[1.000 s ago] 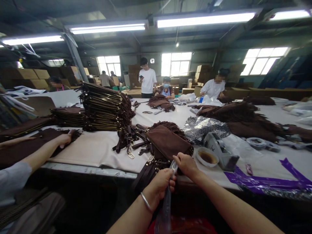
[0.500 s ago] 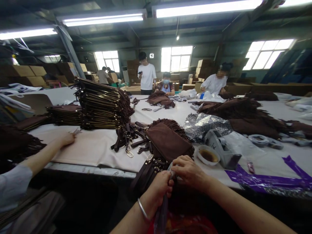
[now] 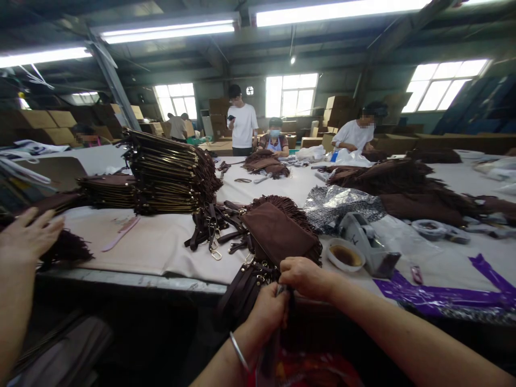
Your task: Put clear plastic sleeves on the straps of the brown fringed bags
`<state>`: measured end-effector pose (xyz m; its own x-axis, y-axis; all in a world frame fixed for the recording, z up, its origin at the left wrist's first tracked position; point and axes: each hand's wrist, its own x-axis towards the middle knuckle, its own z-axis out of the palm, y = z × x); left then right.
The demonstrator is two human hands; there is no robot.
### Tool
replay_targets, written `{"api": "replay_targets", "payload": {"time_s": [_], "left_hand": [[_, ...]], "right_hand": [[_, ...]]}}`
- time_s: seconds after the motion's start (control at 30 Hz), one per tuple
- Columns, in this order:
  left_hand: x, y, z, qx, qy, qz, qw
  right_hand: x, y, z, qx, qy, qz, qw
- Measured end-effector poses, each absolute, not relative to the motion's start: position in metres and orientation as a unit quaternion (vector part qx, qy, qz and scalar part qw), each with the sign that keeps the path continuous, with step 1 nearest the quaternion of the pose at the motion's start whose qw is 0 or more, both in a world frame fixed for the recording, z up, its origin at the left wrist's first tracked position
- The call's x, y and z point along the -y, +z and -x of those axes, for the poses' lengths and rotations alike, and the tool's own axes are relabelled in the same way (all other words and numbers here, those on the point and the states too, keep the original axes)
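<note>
Grey and filmy-looking, a long narrow strip [image 3: 266, 355] hangs from our left hand [image 3: 268, 307], which closes around its upper part by the front edge of the pale cloth-covered table [image 3: 161, 247]; our right hand [image 3: 304, 277] bunches its fingers close against the left, and we cannot tell whether they pinch the strip. Just beyond lie a brown fringed fabric pouch [image 3: 278, 231] and dark brown straps [image 3: 237, 294] with gold-toned clips [image 3: 249, 259]

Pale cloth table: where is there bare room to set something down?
Best is the front left of the pale cloth table, between the pink plastic comb and the dark brown straps with gold clips. A second patch lies behind the brown fringed fabric pouch, left of the crinkled silver wrap. Crowded: front right, with the grey tape dispenser and purple plastic film.
</note>
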<state>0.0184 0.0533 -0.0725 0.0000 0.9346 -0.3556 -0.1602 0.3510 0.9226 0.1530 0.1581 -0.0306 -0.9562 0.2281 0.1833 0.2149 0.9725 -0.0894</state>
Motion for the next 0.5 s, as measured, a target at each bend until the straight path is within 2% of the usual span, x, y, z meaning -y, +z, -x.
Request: {"api": "replay_targets", "payload": {"time_s": [0.13, 0.23, 0.33, 0.5], "left_hand": [[-0.049, -0.069, -0.007, -0.399, 0.445, -0.205, 0.775], [-0.051, -0.071, -0.002, -0.315, 0.445, -0.093, 0.833], [-0.053, -0.076, -0.006, -0.34, 0.446, -0.076, 0.824], [-0.05, -0.079, -0.02, -0.488, 0.455, -0.218, 0.712]], "right_hand": [[-0.149, -0.041, -0.16, 0.979, 0.045, 0.113, 0.164], [-0.142, -0.049, -0.164, 0.973, 0.04, 0.126, 0.19], [-0.137, -0.057, -0.164, 0.966, 0.041, 0.141, 0.212], [-0.121, -0.058, -0.173, 0.959, 0.06, 0.165, 0.225]]}}
